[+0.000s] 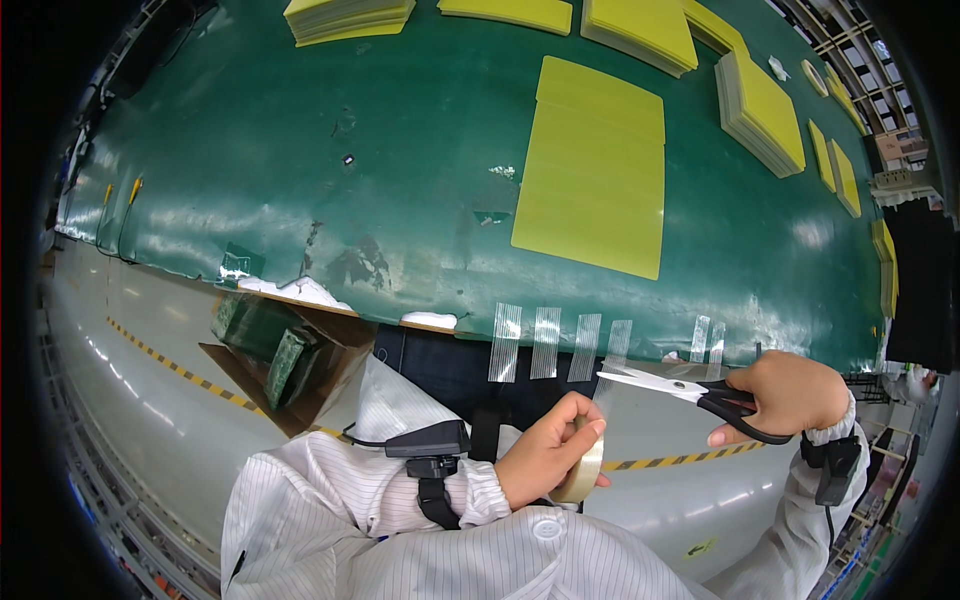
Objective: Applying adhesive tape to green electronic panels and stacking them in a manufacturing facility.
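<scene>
My left hand (550, 452) is closed around a roll of pale clear tape (582, 470), held low in front of my body. My right hand (785, 395) grips scissors (690, 391) by their black handles. Their bright blades point left, just under the table edge and above the roll. Several ribbed clear tape strips (547, 342) hang side by side from the table edge. The strip nearest the blade tips (618, 343) seems to run down toward the roll, though its lower part is hard to make out. Two shorter strips (700, 338) hang farther right.
A yellow sheet (595, 165) lies flat on the green table (420, 130). Stacks of yellow sheets (760, 112) stand along the far and right sides, with another tape roll (814, 78) at far right. Below the table, at left, is an open cardboard box (335, 370) holding green material.
</scene>
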`<move>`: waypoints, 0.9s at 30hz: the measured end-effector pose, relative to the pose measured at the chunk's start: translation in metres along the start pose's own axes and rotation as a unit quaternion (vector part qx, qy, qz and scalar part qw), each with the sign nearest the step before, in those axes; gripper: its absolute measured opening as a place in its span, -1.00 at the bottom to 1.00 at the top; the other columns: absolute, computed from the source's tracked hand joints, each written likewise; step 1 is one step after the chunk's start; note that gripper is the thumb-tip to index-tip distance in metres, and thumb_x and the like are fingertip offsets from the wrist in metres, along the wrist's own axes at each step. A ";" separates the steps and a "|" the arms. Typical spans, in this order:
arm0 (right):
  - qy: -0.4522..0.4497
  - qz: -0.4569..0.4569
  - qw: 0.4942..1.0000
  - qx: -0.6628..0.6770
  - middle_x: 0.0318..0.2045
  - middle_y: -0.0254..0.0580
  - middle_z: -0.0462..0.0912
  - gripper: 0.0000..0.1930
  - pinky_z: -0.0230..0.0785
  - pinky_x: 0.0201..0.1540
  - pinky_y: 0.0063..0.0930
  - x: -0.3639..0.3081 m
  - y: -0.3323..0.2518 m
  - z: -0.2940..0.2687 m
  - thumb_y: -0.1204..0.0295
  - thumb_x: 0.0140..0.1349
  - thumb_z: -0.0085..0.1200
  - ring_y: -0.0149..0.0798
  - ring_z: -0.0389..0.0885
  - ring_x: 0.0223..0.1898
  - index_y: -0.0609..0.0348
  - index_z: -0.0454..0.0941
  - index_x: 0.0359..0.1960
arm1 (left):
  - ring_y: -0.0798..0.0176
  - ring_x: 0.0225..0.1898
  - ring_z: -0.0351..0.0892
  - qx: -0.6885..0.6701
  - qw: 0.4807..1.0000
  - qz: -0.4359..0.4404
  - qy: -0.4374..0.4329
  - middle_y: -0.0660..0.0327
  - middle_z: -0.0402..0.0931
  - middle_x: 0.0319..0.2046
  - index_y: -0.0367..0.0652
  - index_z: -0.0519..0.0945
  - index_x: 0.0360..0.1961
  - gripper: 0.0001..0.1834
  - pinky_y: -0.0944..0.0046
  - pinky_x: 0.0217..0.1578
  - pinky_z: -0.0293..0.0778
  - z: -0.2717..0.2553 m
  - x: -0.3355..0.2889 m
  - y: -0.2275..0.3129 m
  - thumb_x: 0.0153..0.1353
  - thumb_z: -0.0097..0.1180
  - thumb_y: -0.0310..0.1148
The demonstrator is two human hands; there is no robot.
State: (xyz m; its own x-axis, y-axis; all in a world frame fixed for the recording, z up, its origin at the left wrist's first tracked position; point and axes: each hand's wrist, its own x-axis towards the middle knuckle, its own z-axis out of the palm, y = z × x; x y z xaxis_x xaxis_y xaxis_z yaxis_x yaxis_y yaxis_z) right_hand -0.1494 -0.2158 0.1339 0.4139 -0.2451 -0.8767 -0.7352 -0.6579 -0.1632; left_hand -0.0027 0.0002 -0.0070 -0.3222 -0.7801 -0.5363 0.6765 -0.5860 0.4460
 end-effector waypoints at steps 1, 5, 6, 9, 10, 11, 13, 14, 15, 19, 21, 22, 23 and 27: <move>0.000 -0.001 1.000 0.000 -0.77 -0.07 0.48 -0.19 0.37 -0.55 -0.26 0.001 -0.003 -0.001 -0.42 -0.16 0.11 0.03 0.54 -0.64 0.30 0.55 -0.61 | 0.17 -0.34 0.64 -0.002 1.000 0.002 -0.001 0.17 0.46 -0.38 -0.04 0.24 -0.10 -0.81 0.26 -0.42 0.57 -0.001 0.000 -0.001 0.41 -0.11 -0.22; -0.008 0.000 1.000 -0.025 -0.76 -0.04 0.48 -0.17 0.37 -0.54 -0.23 0.006 -0.008 -0.004 -0.44 -0.16 0.09 0.04 0.54 -0.63 0.31 0.55 -0.62 | 0.23 -0.34 0.62 -0.008 1.000 -0.004 -0.003 0.17 0.46 -0.38 -0.05 0.25 -0.10 -0.81 0.21 -0.37 0.62 -0.002 0.001 -0.001 0.40 -0.11 -0.24; -0.010 0.000 1.000 -0.028 -0.76 -0.04 0.48 -0.16 0.37 -0.54 -0.23 0.007 -0.009 -0.005 -0.45 -0.16 0.08 0.04 0.54 -0.63 0.31 0.55 -0.62 | 0.23 -0.34 0.62 -0.008 1.000 -0.004 -0.003 0.17 0.46 -0.38 -0.05 0.25 -0.10 -0.81 0.21 -0.37 0.62 -0.002 0.001 -0.001 0.40 -0.11 -0.24; -0.017 0.000 1.000 -0.025 -0.76 -0.04 0.48 -0.17 0.36 -0.54 -0.22 0.008 -0.010 -0.007 -0.44 -0.16 0.09 0.04 0.54 -0.63 0.31 0.55 -0.62 | 0.22 -0.33 0.62 -0.012 1.000 -0.001 -0.011 0.17 0.45 -0.37 -0.06 0.24 -0.10 -0.81 0.22 -0.37 0.62 -0.003 0.002 -0.002 0.40 -0.12 -0.24; -0.019 0.001 1.000 -0.025 -0.76 -0.04 0.48 -0.17 0.36 -0.54 -0.22 0.009 -0.010 -0.007 -0.44 -0.16 0.09 0.04 0.54 -0.63 0.31 0.55 -0.62 | 0.22 -0.33 0.62 -0.012 1.000 -0.004 -0.014 0.17 0.45 -0.37 -0.06 0.24 -0.11 -0.81 0.23 -0.38 0.62 -0.003 0.003 -0.002 0.40 -0.12 -0.24; -0.016 0.000 1.000 -0.021 -0.76 -0.04 0.47 -0.17 0.35 -0.55 -0.23 0.009 -0.010 -0.006 -0.44 -0.17 0.10 0.03 0.53 -0.63 0.31 0.55 -0.63 | 0.22 -0.33 0.63 -0.011 1.000 -0.006 -0.018 0.18 0.45 -0.37 -0.07 0.24 -0.11 -0.81 0.24 -0.38 0.62 -0.004 0.004 -0.002 0.41 -0.12 -0.25; -0.013 -0.004 1.000 -0.018 -0.76 -0.04 0.47 -0.17 0.34 -0.55 -0.24 0.011 -0.011 -0.006 -0.44 -0.18 0.11 0.03 0.53 -0.63 0.31 0.55 -0.63 | 0.21 -0.33 0.63 -0.013 1.000 -0.004 -0.018 0.17 0.45 -0.37 -0.07 0.24 -0.11 -0.81 0.25 -0.39 0.62 -0.004 0.004 -0.002 0.41 -0.12 -0.25; -0.013 -0.005 1.000 -0.018 -0.77 -0.05 0.46 -0.17 0.34 -0.56 -0.24 0.012 -0.010 -0.006 -0.43 -0.19 0.12 0.02 0.53 -0.64 0.31 0.56 -0.63 | 0.20 -0.33 0.64 -0.014 1.000 -0.002 -0.019 0.17 0.45 -0.37 -0.08 0.24 -0.11 -0.81 0.25 -0.40 0.61 -0.005 0.004 -0.003 0.41 -0.12 -0.24; -0.012 -0.005 1.000 -0.019 -0.77 -0.05 0.46 -0.18 0.33 -0.56 -0.24 0.012 -0.010 -0.006 -0.43 -0.20 0.14 0.02 0.53 -0.64 0.31 0.56 -0.63 | 0.20 -0.33 0.64 -0.015 1.000 -0.002 -0.019 0.17 0.45 -0.37 -0.08 0.24 -0.11 -0.81 0.25 -0.40 0.61 -0.005 0.004 -0.002 0.41 -0.12 -0.24; -0.008 0.003 1.000 -0.019 -0.78 -0.06 0.46 -0.19 0.32 -0.57 -0.25 0.010 -0.012 -0.007 -0.42 -0.21 0.16 0.00 0.52 -0.65 0.31 0.57 -0.63 | 0.16 -0.34 0.65 -0.006 1.000 -0.008 -0.018 0.17 0.46 -0.38 -0.07 0.23 -0.11 -0.80 0.28 -0.45 0.59 -0.004 0.002 0.000 0.41 -0.12 -0.23; 0.003 0.001 1.000 -0.018 -0.78 -0.07 0.46 -0.20 0.32 -0.57 -0.25 0.011 -0.013 -0.008 -0.41 -0.23 0.17 0.00 0.51 -0.66 0.30 0.58 -0.62 | 0.15 -0.34 0.66 -0.005 1.000 -0.008 -0.019 0.17 0.47 -0.38 -0.07 0.23 -0.10 -0.80 0.29 -0.47 0.58 -0.005 0.002 -0.001 0.41 -0.12 -0.23; 0.002 0.001 1.000 -0.017 -0.78 -0.07 0.46 -0.20 0.32 -0.57 -0.25 0.011 -0.012 -0.008 -0.41 -0.23 0.17 0.00 0.51 -0.66 0.30 0.58 -0.62 | 0.15 -0.34 0.66 -0.005 1.000 -0.008 -0.018 0.17 0.47 -0.38 -0.07 0.23 -0.10 -0.80 0.30 -0.47 0.57 -0.005 0.002 -0.002 0.41 -0.12 -0.22; 0.007 -0.006 1.000 -0.020 -0.79 -0.09 0.45 -0.23 0.29 -0.59 -0.27 0.012 -0.011 -0.007 -0.39 -0.23 0.21 -0.02 0.49 -0.68 0.27 0.59 -0.62 | 0.14 -0.34 0.66 -0.006 1.000 -0.009 -0.017 0.17 0.47 -0.38 -0.06 0.23 -0.10 -0.80 0.30 -0.48 0.56 -0.006 0.003 -0.002 0.41 -0.12 -0.22; 0.010 -0.018 1.000 -0.019 -0.80 -0.12 0.43 -0.29 0.24 -0.62 -0.31 0.013 -0.004 -0.006 -0.32 -0.23 0.27 -0.06 0.44 -0.72 0.23 0.59 -0.63 | 0.14 -0.34 0.66 -0.010 1.000 -0.015 -0.019 0.17 0.47 -0.38 -0.06 0.23 -0.10 -0.79 0.30 -0.48 0.56 -0.006 0.004 -0.002 0.41 -0.12 -0.21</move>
State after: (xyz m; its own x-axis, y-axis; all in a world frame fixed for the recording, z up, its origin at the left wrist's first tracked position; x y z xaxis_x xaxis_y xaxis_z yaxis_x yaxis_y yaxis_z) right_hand -0.1375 -0.2208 0.1259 0.4505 -0.2344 -0.8614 -0.6989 -0.6930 -0.1769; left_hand -0.0016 -0.0004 -0.0147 -0.3669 -0.7707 -0.5209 0.6797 -0.6044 0.4156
